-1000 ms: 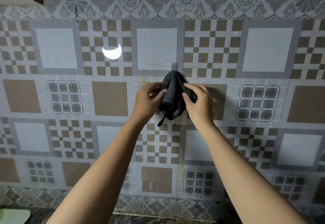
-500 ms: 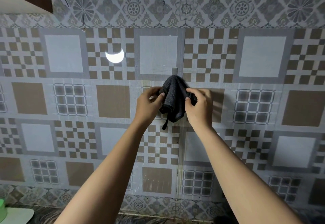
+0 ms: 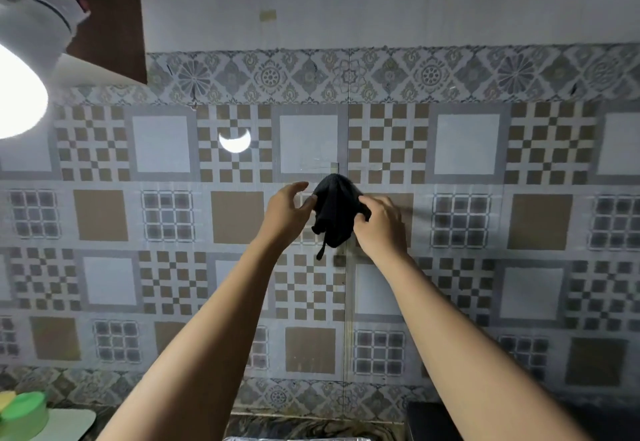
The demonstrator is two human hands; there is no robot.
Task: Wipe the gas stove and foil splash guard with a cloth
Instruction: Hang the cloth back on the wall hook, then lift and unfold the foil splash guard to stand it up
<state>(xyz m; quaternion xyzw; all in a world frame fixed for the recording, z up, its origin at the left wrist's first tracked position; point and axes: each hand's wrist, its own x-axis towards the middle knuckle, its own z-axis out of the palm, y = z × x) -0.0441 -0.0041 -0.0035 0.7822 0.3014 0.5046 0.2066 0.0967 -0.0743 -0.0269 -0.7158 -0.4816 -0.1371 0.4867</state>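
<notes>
Both arms are bare: the left forearm and the right forearm show uncovered skin from the wrists down to the lower edge of the picture, each broad near the camera and narrowing to the wrist. The left grip and the right grip are bare as well, their fingertips too blurred to make out the nails.

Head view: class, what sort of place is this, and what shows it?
Probably a home kitchen: a glossy tile-patterned splash guard on the wall, a marbled countertop below it, and a dark cloth held up.
</notes>
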